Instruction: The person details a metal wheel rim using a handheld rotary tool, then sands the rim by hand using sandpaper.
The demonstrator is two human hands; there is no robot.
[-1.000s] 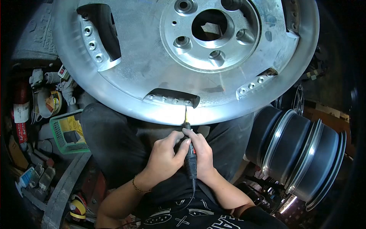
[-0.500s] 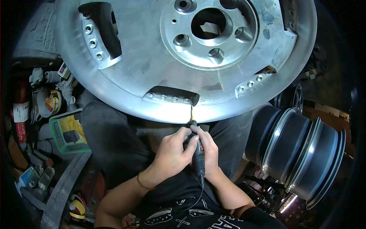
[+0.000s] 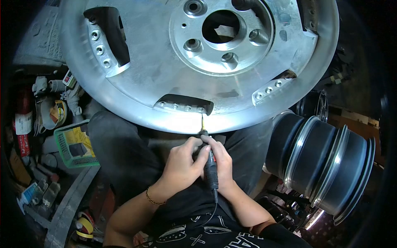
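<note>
Left hand: the left hand (image 3: pixel 182 162), with a gold-coloured bracelet (image 3: pixel 154 197) at its wrist, has its fingers closed on the upper part of a slim black handheld tool.
Right hand: the right hand (image 3: pixel 221 160) wraps the other side of the same tool, close beside the left.
Handheld tool: the handheld tool (image 3: pixel 211 172) points away from the body, its thin tip at the wheel's near rim, just below a dark curved opening (image 3: pixel 190 101); whether the tip touches metal is unclear. A cable (image 3: pixel 215 197) runs from its back end.
Wheel: a large bare-metal wheel (image 3: pixel 142 76) fills the top of the view, its near edge over the dark trousers (image 3: pixel 120 138), with a round centre hole (image 3: pixel 221 27) ringed by smaller holes.
Left side: a green basket (image 3: pixel 72 162) holds something yellow.
Right side: dark rims with shiny edges (image 3: pixel 316 159) lie tilted in a row.
</note>
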